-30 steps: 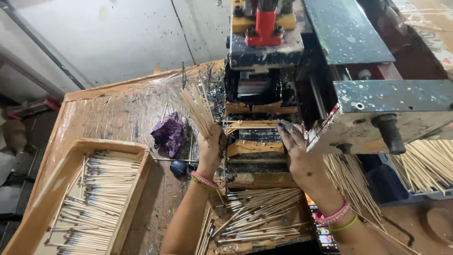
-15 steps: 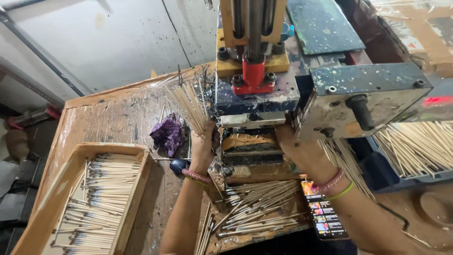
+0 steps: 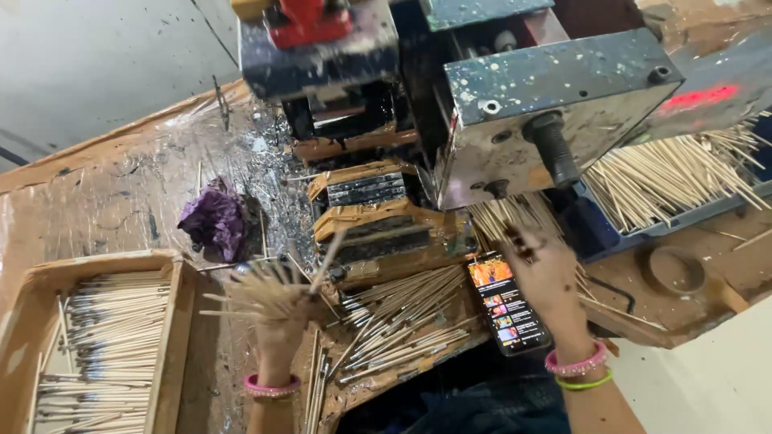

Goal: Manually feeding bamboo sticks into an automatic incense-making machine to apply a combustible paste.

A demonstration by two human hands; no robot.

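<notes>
Stick-feeding stage at a paint-spattered press point(image 3: 555, 104). The left hand point(image 3: 277, 321) is closed on a fanned bundle of thin sticks point(image 3: 257, 291), held over the bench point(image 3: 121, 193) beside the wooden tray point(image 3: 173, 321) of coated sticks. The right hand point(image 3: 547, 277), fingers spread and holding nothing, reaches among loose sticks point(image 3: 503, 215) under the press, just beside a phone point(image 3: 507, 305). Judged next: squaring the bundle's ends, which calls for an even grip.

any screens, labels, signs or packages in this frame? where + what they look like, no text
Phone: lies flat on the bench edge below the machine, just left of the right hand; black slab, lit screen with a column of small colourful picture tiles, orange at the top.
Red patch: on the machine's grey side panel, upper right; blurred, cannot tell whether light or label.
No packages or signs visible.
</notes>
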